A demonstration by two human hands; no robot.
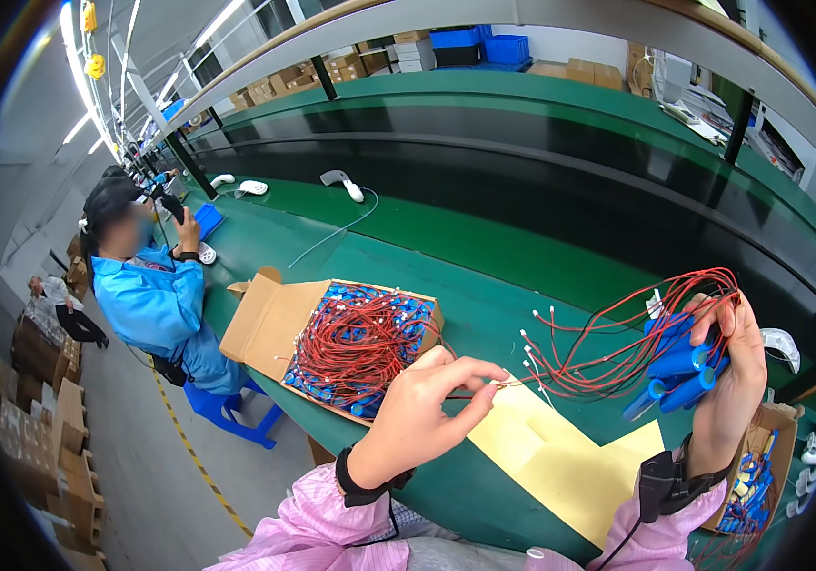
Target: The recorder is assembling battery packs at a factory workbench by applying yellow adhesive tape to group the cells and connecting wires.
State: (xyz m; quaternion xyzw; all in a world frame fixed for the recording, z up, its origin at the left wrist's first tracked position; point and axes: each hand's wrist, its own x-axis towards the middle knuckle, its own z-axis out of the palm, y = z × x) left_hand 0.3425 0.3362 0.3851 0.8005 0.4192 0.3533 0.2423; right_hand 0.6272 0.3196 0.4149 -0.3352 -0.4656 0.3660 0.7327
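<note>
Blue cylinders (679,361), at least four in the head view, held in one bundle in the right hand (739,366), fingers curled round them and the upper part of red and black wires (703,279). Two bare hands in all; left hand (424,411) nearly closed, thumb and index finger pinching one wire tip (500,383). Two cardboard boxes: one at left with its flap (260,328) folded out, filled with blue pieces under a heap of red wires (360,338), just beyond the left hand; another (781,428) at right, beside the right wrist. Cylinders just left of the right palm, wires trailing left toward the pinch. Yellow paper (560,457) below, between both hands. Near edge of the green bench (484,314) close by the left box; bare green surface between that box and the bundle. At far left, one seated co-worker (156,295) in blue.
</note>
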